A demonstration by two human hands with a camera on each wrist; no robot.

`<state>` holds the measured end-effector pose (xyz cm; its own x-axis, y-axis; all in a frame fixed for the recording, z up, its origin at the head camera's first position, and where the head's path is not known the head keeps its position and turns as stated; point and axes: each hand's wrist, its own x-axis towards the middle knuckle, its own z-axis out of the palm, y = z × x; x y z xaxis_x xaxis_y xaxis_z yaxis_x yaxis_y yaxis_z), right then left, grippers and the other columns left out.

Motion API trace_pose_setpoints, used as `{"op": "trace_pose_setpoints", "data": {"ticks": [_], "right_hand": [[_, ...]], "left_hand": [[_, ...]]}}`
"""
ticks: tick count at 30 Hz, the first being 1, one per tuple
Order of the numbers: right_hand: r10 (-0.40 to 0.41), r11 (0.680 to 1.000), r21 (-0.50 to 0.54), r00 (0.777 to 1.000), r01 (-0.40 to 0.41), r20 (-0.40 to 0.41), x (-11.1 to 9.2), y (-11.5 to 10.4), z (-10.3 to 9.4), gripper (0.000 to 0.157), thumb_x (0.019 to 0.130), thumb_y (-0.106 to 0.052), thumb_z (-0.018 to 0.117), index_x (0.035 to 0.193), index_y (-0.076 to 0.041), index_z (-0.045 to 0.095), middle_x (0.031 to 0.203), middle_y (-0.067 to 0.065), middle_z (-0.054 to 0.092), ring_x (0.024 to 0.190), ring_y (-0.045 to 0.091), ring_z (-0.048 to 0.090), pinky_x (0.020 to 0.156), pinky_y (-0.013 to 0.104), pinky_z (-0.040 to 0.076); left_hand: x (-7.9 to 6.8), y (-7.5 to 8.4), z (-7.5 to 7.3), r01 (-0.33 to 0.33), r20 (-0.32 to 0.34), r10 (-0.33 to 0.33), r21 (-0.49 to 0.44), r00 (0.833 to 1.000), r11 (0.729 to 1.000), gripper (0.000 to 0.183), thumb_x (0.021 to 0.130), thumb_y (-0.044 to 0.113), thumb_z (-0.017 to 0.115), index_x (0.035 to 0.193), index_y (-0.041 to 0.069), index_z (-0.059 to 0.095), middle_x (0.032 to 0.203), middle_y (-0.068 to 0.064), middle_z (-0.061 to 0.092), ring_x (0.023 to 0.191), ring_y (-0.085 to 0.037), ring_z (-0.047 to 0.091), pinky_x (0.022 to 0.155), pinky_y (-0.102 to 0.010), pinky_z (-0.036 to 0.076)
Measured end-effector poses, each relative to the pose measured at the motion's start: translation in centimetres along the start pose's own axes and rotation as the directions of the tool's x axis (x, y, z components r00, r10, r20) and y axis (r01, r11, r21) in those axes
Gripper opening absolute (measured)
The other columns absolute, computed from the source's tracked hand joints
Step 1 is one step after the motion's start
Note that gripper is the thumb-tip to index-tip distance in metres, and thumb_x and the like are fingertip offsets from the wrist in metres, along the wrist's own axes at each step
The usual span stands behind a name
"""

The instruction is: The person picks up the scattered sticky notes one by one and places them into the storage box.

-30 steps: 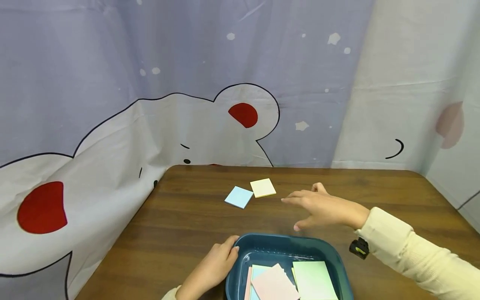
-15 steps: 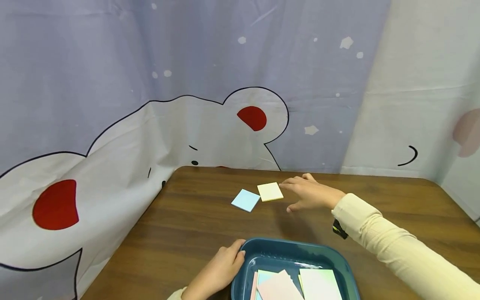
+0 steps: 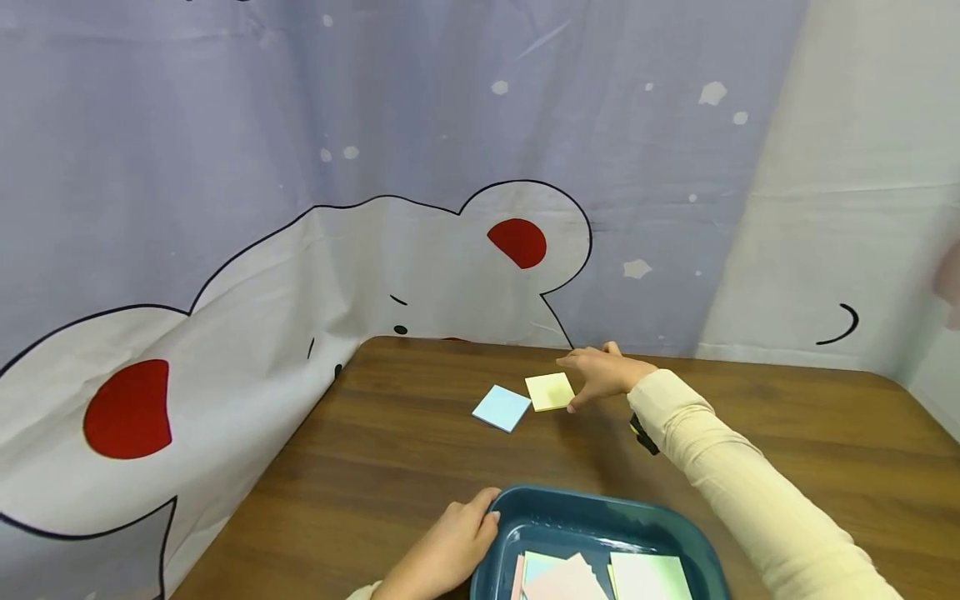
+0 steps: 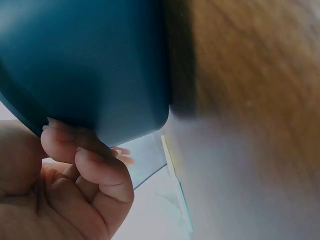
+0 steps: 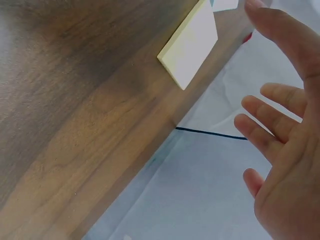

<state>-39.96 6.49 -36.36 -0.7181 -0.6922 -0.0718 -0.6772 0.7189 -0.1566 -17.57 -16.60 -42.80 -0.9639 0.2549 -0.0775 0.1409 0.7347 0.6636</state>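
A yellow sticky note pad [image 3: 550, 392] lies near the back of the wooden table, its corner close to a blue sticky note pad [image 3: 502, 408]. Over the yellow pad's right side hovers my right hand [image 3: 602, 372], thumb and fingers spread. The right wrist view shows a gap between that hand [image 5: 290, 130] and the yellow pad [image 5: 192, 47]. My left hand [image 3: 448, 546] grips the left corner of a dark blue plastic tray [image 3: 600, 506]. In the left wrist view its fingers [image 4: 102, 172] curl against the tray's outer wall [image 4: 90, 65].
Inside the tray lie several note pads, among them a pink pad [image 3: 567, 581] and a pale green pad [image 3: 651, 577]. A patterned curtain [image 3: 420, 125] hangs behind the wooden table [image 3: 360, 450] and along its left side.
My right hand has moved left and down to the yellow sticky note pad. The left hand keeps its grip on the tray. The head view has shifted slightly.
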Motion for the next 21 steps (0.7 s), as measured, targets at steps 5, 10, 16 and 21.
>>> {"op": "trace_pose_setpoints", "data": {"ticks": [5, 10, 16, 21], "right_hand": [[0.046, 0.999, 0.004, 0.998, -0.046, 0.046, 1.5, 0.3, 0.5, 0.081, 0.065, -0.039, 0.077, 0.133, -0.009, 0.044, 0.134, 0.009, 0.045, 0.123, 0.027, 0.039, 0.079, 0.046, 0.025], [0.102, 0.994, 0.040, 0.990, -0.106, 0.094, 2.8, 0.6, 1.3, 0.085, 0.064, -0.037, 0.079, 0.136, -0.012, 0.041, 0.137, 0.008, 0.042, 0.124, 0.026, 0.038, 0.084, 0.049, 0.023], [0.158, 0.983, 0.072, 0.978, -0.169, 0.133, 3.8, 0.7, 2.7, 0.088, 0.063, -0.029, 0.081, 0.138, -0.011, 0.038, 0.138, 0.010, 0.040, 0.123, 0.028, 0.036, 0.097, 0.056, 0.016], [0.176, 0.982, 0.044, 0.970, -0.185, 0.166, 4.2, 0.6, 3.6, 0.091, 0.064, -0.023, 0.080, 0.140, -0.009, 0.032, 0.140, 0.014, 0.036, 0.127, 0.031, 0.033, 0.100, 0.061, 0.008]], "left_hand": [[-0.2, 0.1, 0.1, 0.024, 0.010, -0.024, -0.030, 1.000, 0.999, 0.037, 0.095, 0.033, 0.040, 0.127, 0.014, 0.047, 0.103, -0.001, 0.061, 0.091, -0.015, 0.056, 0.074, -0.040, 0.046], [-0.3, 0.3, 0.3, 0.022, 0.038, -0.018, -0.084, 0.999, 0.996, 0.037, 0.095, 0.031, 0.042, 0.126, 0.011, 0.048, 0.101, 0.000, 0.062, 0.079, -0.004, 0.055, 0.069, -0.031, 0.047], [-0.6, 0.5, 0.7, 0.041, 0.062, -0.030, -0.177, 0.998, 0.983, 0.035, 0.096, 0.030, 0.041, 0.125, 0.012, 0.048, 0.088, 0.005, 0.060, 0.068, -0.004, 0.055, 0.057, -0.023, 0.045], [-1.0, 0.7, 0.7, 0.027, 0.045, -0.021, -0.137, 0.999, 0.990, 0.034, 0.096, 0.030, 0.041, 0.124, 0.013, 0.048, 0.080, 0.008, 0.057, 0.065, -0.003, 0.053, 0.061, -0.025, 0.044]]}}
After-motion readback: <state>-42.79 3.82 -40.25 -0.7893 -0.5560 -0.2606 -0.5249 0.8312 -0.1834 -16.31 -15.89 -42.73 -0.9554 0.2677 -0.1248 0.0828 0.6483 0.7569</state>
